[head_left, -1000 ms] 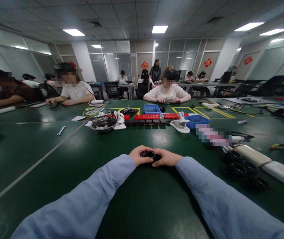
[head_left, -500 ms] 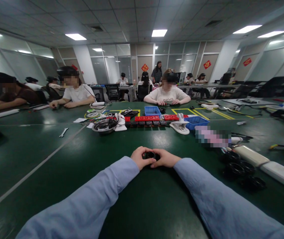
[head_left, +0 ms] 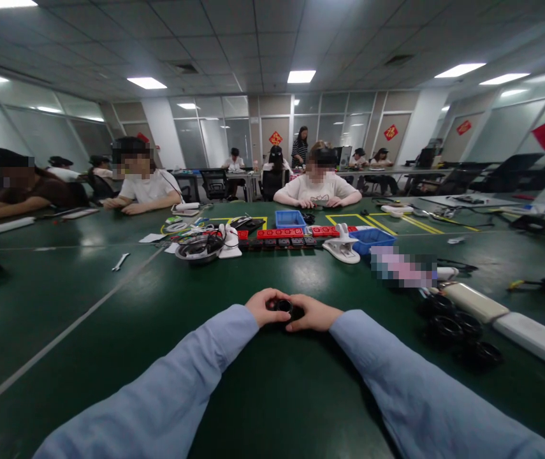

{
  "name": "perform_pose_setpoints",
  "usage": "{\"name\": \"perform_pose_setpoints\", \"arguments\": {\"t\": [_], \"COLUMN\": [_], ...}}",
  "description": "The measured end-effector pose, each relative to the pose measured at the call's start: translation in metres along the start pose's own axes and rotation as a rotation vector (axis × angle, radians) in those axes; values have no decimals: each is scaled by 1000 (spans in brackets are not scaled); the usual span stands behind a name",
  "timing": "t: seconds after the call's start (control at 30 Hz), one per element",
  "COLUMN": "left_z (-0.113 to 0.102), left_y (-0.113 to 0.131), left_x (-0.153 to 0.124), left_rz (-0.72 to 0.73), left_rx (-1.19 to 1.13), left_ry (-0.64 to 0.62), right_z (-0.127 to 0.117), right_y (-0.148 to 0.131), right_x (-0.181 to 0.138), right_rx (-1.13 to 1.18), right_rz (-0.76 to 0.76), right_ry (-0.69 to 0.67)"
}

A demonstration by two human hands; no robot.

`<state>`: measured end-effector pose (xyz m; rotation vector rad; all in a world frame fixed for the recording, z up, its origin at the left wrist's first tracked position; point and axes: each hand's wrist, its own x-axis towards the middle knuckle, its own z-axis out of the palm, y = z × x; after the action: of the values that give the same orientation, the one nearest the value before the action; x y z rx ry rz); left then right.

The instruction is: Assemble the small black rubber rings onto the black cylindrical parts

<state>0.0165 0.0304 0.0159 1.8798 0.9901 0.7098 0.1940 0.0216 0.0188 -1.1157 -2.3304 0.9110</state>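
My left hand [head_left: 263, 306] and my right hand [head_left: 313, 313] meet over the green table [head_left: 109, 319], straight ahead of me. Both are closed around a small black round part [head_left: 283, 306] with a ring-shaped top, held between the fingertips just above the table surface. Both arms wear light blue sleeves that reach in from the bottom edge.
Several black ring-shaped parts [head_left: 449, 325] lie to my right beside white power strips [head_left: 506, 319]. Farther off stand a metal bowl [head_left: 199, 248], red and black blocks [head_left: 284, 237], a white clamp [head_left: 343, 247] and blue bins [head_left: 372, 238]. Other people sit across the table. A wrench [head_left: 120, 261] lies at left.
My hands stay closed on the black part in about the same spot. The camera has tilted slightly, shifting the scene a little.
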Motion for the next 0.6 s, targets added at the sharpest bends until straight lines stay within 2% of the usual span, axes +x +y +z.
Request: {"name": "perform_pose_setpoints", "arguments": {"t": [0.1,0.27,0.6], "left_z": [1,0,-1], "left_y": [-1,-6,-5], "left_x": [1,3,3], "left_rz": [-18,-11,21], "left_rx": [-69,-130,-100], "left_ry": [-12,-40,-57], "right_z": [-1,0,2], "right_y": [3,5,8], "right_x": [1,3,3], "right_rx": [25,66,95], "right_rz": [-6,-22,-29], "right_ry": [-49,-51,-57]}}
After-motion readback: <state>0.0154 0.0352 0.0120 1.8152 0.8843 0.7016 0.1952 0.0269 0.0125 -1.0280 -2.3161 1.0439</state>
